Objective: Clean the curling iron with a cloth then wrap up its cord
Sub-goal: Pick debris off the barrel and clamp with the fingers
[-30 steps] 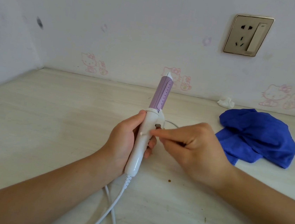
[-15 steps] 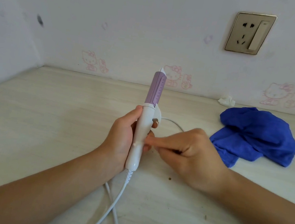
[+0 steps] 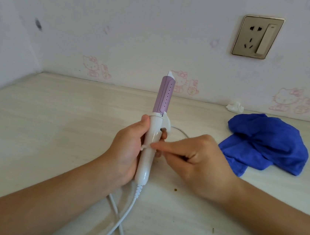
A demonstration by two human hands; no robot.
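left hand [image 3: 127,149] is gripping the curling iron [image 3: 163,97] by its white handle, holding it near upright over the table [image 3: 52,125] | right hand [image 3: 195,160] is pinching the cord [image 3: 130,205] against the handle's middle | blue cloth [image 3: 267,143] is lying crumpled on the table, well apart to the right

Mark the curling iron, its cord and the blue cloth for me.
curling iron [image 3: 164,97], head view, on its purple barrel.
cord [image 3: 129,207], head view, on the white stretch just below the handle.
blue cloth [image 3: 263,141], head view, on its crumpled middle.
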